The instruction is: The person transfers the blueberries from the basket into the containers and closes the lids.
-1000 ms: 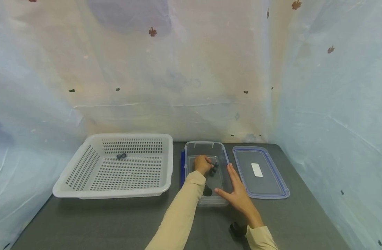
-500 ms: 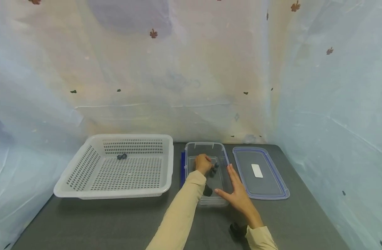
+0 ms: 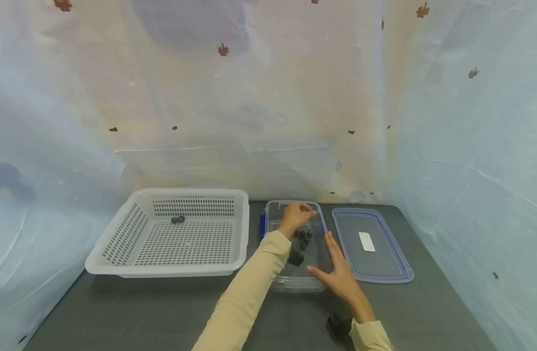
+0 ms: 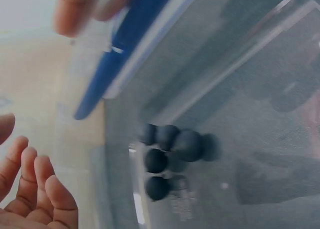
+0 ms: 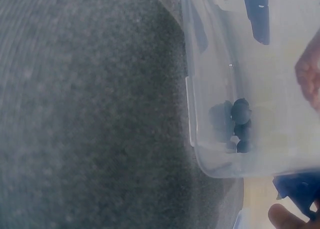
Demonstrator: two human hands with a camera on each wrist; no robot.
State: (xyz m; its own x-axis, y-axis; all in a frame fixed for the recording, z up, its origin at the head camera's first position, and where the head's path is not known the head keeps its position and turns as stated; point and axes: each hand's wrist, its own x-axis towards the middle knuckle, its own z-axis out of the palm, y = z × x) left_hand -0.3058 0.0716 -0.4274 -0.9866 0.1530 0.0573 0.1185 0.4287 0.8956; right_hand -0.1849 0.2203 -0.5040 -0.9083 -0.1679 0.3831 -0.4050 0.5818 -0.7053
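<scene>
My left hand [image 3: 296, 218] is over the back part of a clear plastic box [image 3: 290, 282]. In the left wrist view the left hand [image 4: 42, 196] has loosely bent fingers, and nothing shows between them and the thumb. Several dark round blueberries [image 4: 189, 145] lie grouped on the floor of the box. My right hand [image 3: 340, 278] rests along the right rim of the box, fingers extended and thumb spread toward the near end. A blue latch [image 5: 300, 189] sits by its fingers in the right wrist view.
A white perforated basket [image 3: 167, 271] stands left of the box, with two blueberries [image 3: 177, 220] in it. Right of the box lies a clear lid [image 3: 387, 265] with blue edging and a white label. Plastic sheeting [image 3: 277, 97] surrounds the dark table.
My left hand has risen from among the blueberries and moved toward the back of the box, uncovering more of them. The right hand stays at the rim. The head view has shifted slightly.
</scene>
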